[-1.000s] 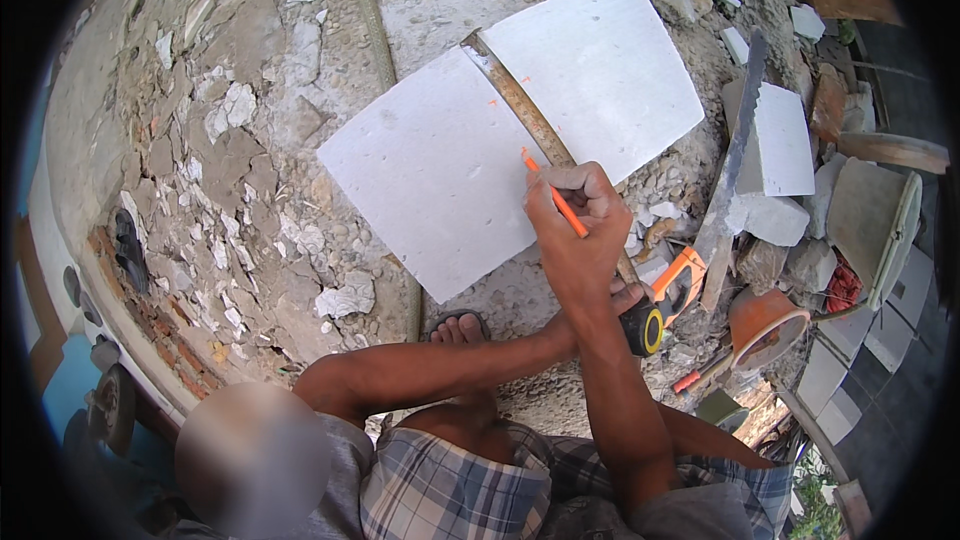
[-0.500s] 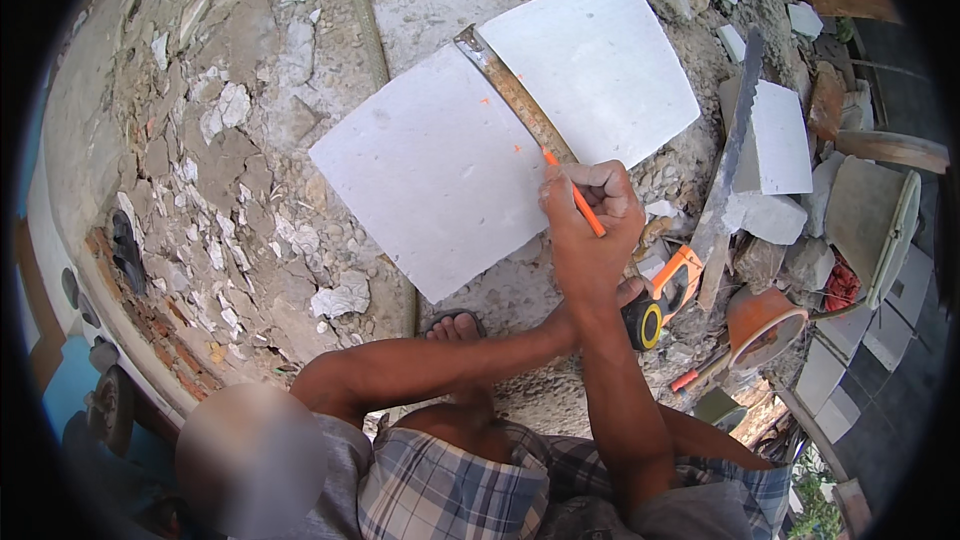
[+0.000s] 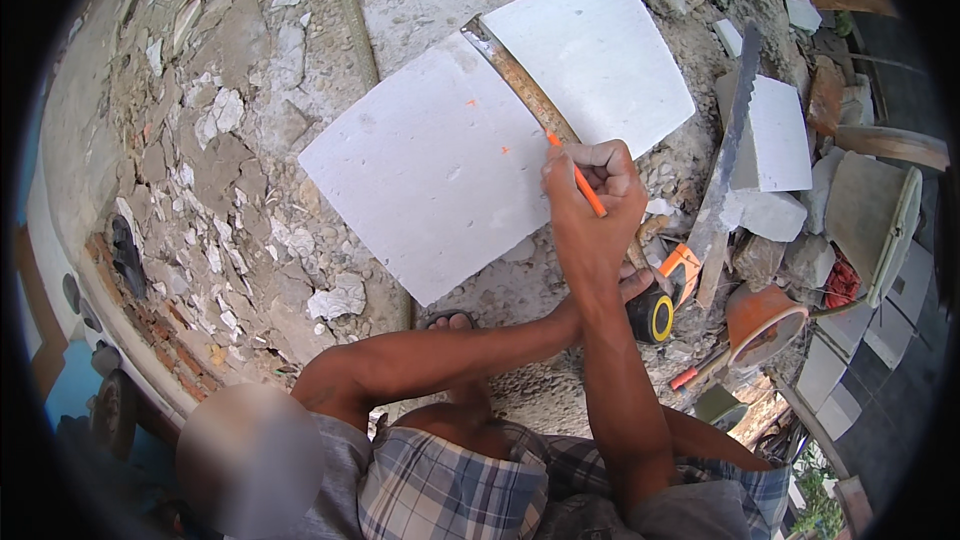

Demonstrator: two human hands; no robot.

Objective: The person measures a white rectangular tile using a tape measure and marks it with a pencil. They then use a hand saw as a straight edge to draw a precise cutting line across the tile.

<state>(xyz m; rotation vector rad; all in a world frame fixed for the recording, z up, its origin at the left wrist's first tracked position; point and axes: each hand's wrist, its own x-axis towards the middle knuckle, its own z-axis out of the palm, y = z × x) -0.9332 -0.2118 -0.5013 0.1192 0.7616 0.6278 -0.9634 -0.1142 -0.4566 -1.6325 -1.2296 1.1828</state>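
My right hand (image 3: 598, 202) is closed round an orange pencil (image 3: 590, 190), its tip against the edge of a rusty metal straightedge (image 3: 535, 97). The straightedge lies slantwise where two pale, flat masonry blocks meet: a left block (image 3: 420, 170) with small orange marks, and a right block (image 3: 600, 55). Crossing beneath my right forearm, my left arm ends in my left hand (image 3: 632, 285), partly hidden, its fingers closed on the near end of the straightedge. Against that hand is a black-and-yellow tape measure (image 3: 652, 316).
A handsaw (image 3: 732, 140) with an orange handle lies to the right, beside block offcuts (image 3: 780, 135). Farther right are an orange bucket (image 3: 765, 325) and a red-handled tool (image 3: 690, 378). Broken plaster (image 3: 340, 297) litters the ground at left, near a hose-like strip (image 3: 350, 10).
The pencil tip has moved a little farther up along the straightedge. The left block appears slightly farther left, and the tape measure has shifted right with my left hand.
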